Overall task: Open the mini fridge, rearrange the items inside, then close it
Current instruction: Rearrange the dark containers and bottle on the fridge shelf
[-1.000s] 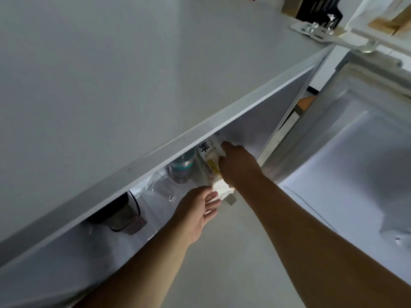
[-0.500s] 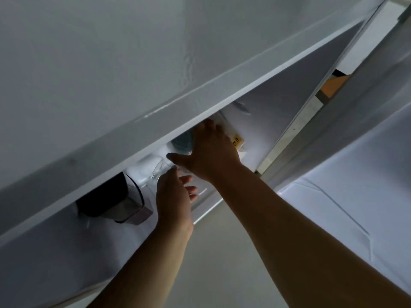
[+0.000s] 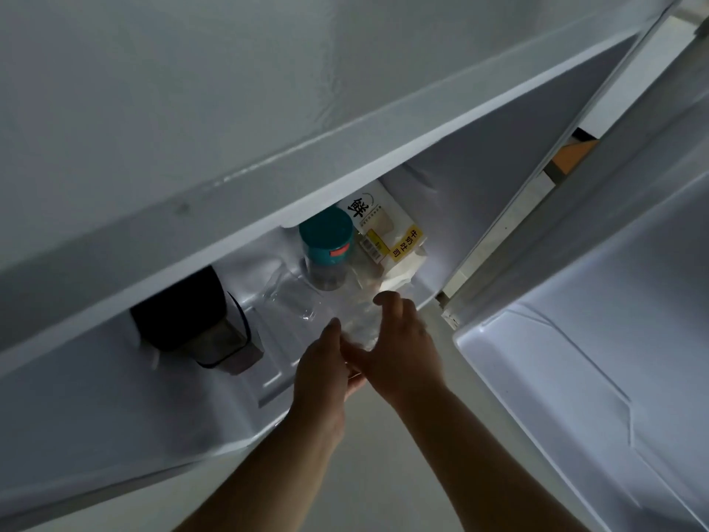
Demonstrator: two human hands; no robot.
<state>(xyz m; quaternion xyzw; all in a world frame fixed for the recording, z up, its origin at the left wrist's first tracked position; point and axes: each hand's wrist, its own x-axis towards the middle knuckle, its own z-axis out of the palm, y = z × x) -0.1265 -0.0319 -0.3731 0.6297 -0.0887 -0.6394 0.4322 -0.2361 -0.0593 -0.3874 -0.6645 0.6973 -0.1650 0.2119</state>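
I look down over the top of the open mini fridge [image 3: 230, 109]. Inside, a bread bag [image 3: 383, 224] with black characters and a yellow label leans at the back right. A bottle with a teal cap [image 3: 326, 240] stands in front of it. A clear cup [image 3: 291, 297] lies tilted to its left. My left hand [image 3: 326, 366] and my right hand [image 3: 403, 347] meet at the front edge of the shelf, cupped around a see-through plastic item [image 3: 358, 324]. Whether that item is a cup or a wrapper is unclear.
A dark container with a black lid [image 3: 199, 320] sits at the left of the shelf. The open fridge door [image 3: 575, 378] stands close on the right, its white inner liner facing me. Pale floor [image 3: 364, 474] lies below my arms.
My right hand has left the bread bag and drawn back to the front of the shelf. The bag and teal-capped bottle are uncovered. Both hands now close around the clear item.
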